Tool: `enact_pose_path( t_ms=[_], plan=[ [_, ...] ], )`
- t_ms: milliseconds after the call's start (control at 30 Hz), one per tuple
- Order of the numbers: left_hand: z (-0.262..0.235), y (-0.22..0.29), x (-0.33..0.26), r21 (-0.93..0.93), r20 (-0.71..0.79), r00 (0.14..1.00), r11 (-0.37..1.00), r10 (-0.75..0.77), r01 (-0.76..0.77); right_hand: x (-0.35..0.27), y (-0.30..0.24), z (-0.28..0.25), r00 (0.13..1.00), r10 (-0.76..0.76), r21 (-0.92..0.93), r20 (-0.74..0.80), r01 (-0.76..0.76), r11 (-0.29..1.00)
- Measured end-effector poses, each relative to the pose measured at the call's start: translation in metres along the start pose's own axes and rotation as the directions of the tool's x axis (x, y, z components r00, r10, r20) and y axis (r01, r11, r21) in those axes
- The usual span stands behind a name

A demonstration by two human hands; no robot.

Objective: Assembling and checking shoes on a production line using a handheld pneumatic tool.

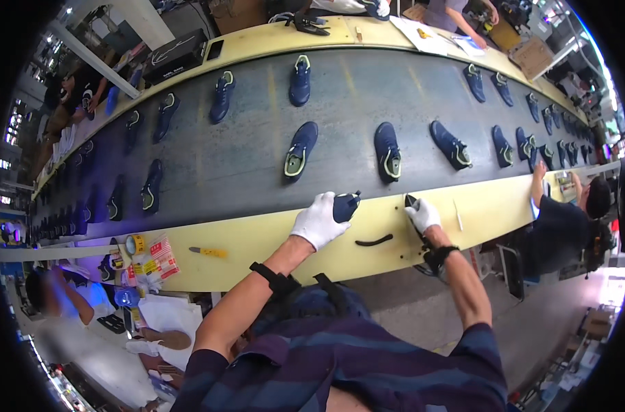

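Note:
My left hand (318,223), in a white glove, is closed around a dark navy shoe (345,207) just over the near yellow ledge (285,263). Most of that shoe is hidden by the glove. To its right, my gloved right hand (424,216) is closed on a narrow black object (410,200) whose pointed end sticks out past the fingers; its kind is not clear. A black curved strip (374,240) lies on the ledge between my hands. Right of my right hand rests a thin white stick (458,215).
Beyond the ledge runs a grey conveyor belt (250,158) carrying several navy shoes (388,151). On the ledge's left lie a yellow utility knife (208,252), a tape roll (135,244) and a red-and-white packet (164,256). Co-workers (556,220) sit close by on both sides.

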State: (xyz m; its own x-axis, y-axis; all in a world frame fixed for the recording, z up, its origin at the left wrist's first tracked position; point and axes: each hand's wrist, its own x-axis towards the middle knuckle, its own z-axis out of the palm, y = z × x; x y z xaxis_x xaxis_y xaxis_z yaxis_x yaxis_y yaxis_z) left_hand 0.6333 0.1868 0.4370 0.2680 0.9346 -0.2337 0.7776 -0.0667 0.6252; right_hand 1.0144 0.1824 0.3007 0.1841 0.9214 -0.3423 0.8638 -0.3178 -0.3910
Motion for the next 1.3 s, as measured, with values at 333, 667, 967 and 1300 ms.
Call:
enact_pose_path(
  t_ms=[333,667,967,1300],
  plan=[
    [0.025,0.037,0.012,0.114,0.004,1.000,0.993,-0.011,0.011,-0.080,-0.213,-0.119,0.961,-0.246,0.396,0.127,0.178,0.901],
    [-0.013,0.008,-0.041,-0.057,0.069,0.990,0.990,-0.126,0.130,-0.023,-0.117,-0.073,0.988,-0.062,0.180,0.141,0.036,0.983],
    [0.016,-0.168,-0.099,-0.772,0.525,0.654,0.020,-0.545,0.636,0.030,-0.025,-0.004,0.981,0.169,0.131,0.095,-0.181,0.975],
    [-0.098,-0.313,-0.024,-0.990,-0.116,0.658,0.143,-0.744,-0.013,0.001,0.007,0.014,0.948,0.122,-0.013,-0.295,-0.132,0.991]
  ],
)
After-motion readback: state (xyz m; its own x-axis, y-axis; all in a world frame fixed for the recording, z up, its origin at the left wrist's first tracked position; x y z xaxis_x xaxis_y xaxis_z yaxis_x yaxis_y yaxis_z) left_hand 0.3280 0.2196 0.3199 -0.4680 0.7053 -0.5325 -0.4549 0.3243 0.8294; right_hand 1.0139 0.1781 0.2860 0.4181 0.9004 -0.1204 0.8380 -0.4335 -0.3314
